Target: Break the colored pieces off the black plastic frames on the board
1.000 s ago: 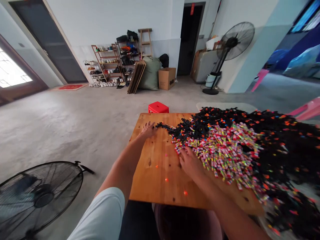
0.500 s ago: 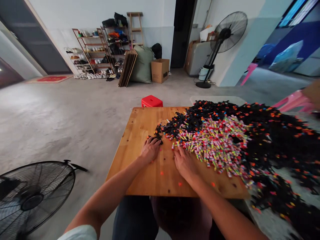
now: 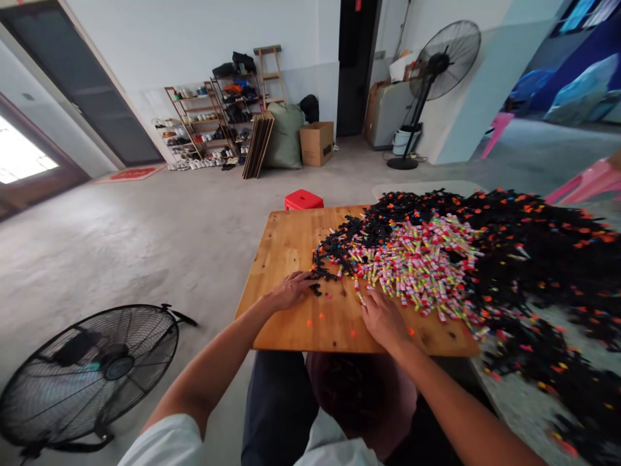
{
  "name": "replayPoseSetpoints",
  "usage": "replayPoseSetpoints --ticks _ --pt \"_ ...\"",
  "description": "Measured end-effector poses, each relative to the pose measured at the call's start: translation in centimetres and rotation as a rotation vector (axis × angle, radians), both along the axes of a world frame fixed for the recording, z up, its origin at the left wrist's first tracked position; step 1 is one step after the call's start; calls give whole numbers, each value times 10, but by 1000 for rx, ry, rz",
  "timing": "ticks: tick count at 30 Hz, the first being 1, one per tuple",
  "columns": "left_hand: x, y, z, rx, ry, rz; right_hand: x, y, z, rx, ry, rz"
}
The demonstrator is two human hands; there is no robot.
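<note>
Your work is laid out on the brown, rectangular wooden bench [image 3: 286, 239]. On the bench's right half lies a heap of small, cylindrical pink, red, white and yellow-green pieces [image 3: 427, 259]; a larger heap of slim black pieces dotted with orange and blue [image 3: 543, 246] curves behind it and runs past the bench's right edge. By all appearance, most remains to be done: both heaps are large, only a small cluster of loose black pieces [image 3: 323, 274] lies near the bench's middle, and no finished portion can be made out. Your left hand [image 3: 292, 289], palm down at the bench's middle, extends its fingers loosely to touch this cluster. Your right hand [image 3: 383, 315], nearer the bench's front edge, bends its fingers slightly at the coloured heap's border; whether either hand pinches a piece cannot be told.
</note>
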State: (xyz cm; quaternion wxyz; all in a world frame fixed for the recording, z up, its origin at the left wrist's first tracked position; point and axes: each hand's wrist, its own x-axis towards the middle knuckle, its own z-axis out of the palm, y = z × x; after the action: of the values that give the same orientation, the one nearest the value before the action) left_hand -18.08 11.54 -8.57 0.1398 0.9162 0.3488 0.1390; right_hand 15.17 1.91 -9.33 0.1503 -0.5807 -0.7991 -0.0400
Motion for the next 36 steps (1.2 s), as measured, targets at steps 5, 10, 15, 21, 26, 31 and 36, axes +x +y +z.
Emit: replayPoseSetpoints --ticks 5,10,15,21,26,31,36 --pt "6 6 12 17 221 45 -1 -5 5 -67 -11 -22" --pt "24 -2 16 -19 227 101 -10 1 19 -91 3 -55" --pt "37 -13 15 -33 217 165 -18 8 23 -103 107 -49" --pt "40 -32 12 -37 196 287 -28 -3 11 -205 936 -148" --pt "35 -36 15 -93 142 360 -41 -28 15 -472 1547 -121" --pt "48 -51 24 -129 36 318 -42 -46 37 -496 1720 -16" --pt "74 -88 52 -75 -328 96 -35 -57 59 -509 1710 14"
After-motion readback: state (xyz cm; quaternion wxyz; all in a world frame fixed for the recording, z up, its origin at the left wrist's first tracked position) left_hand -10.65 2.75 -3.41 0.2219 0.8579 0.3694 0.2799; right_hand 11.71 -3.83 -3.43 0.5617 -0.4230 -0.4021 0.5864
